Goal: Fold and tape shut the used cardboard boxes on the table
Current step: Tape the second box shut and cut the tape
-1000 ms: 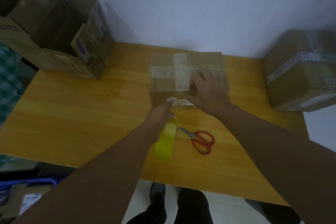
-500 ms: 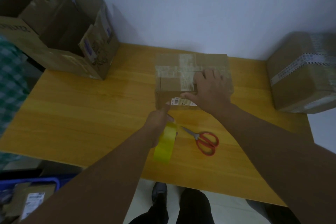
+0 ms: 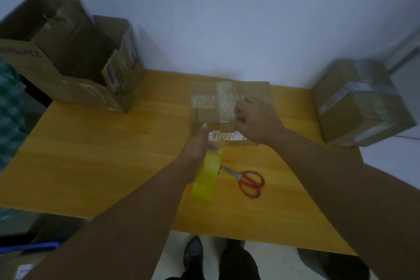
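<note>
The cardboard box (image 3: 252, 90) sat closed in the middle of the wooden table (image 3: 91, 154), toward its far edge and close to the pale wall (image 3: 227, 18). A cross of old clear tape (image 3: 223, 98) ran over its lid, and a white printed label (image 3: 227, 136) was stuck to the side facing the person.

The right hand (image 3: 256, 120) lay on the lid at the near right corner, fingers bent and close together with their tips down beside the tape cross (whether they pinched anything there could not be told). The left hand (image 3: 198, 143) hovered just in front of the box, fingers wrapped round a roll of yellow tape (image 3: 205, 180) that hung below it, thumb pointing up toward the box's front.

Red-handled scissors (image 3: 250, 182) lay flat on the table just right of the roll, blades toward it. An open box (image 3: 68, 88) with raised flaps stood at the far left corner. A taped box (image 3: 354, 116) stood at the right end, well apart from the middle one.
</note>
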